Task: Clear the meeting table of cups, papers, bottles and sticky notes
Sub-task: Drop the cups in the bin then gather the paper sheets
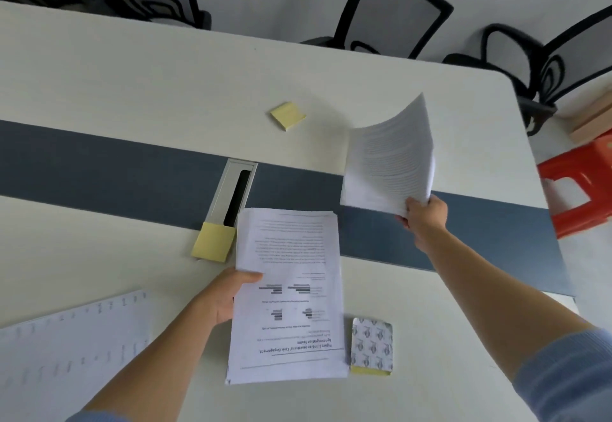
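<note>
My left hand (222, 295) grips the left edge of a stack of printed papers (291, 292), held over the near half of the white table (132, 90). My right hand (425, 219) holds a second sheaf of papers (389, 163) by its lower corner, lifted and curling above the table's blue centre strip (99, 163). One yellow sticky-note pad (287, 115) lies on the far half. Another yellow pad (212, 242) rests at the near end of the cable slot. A patterned pad with a yellow base (372, 345) lies just right of the left-hand stack.
A large printed sheet (73, 348) lies at the near left of the table. A grey cable slot (235, 189) is cut into the blue strip. Black mesh chairs (390, 14) stand along the far side. A red plastic stool (579, 183) stands past the right edge.
</note>
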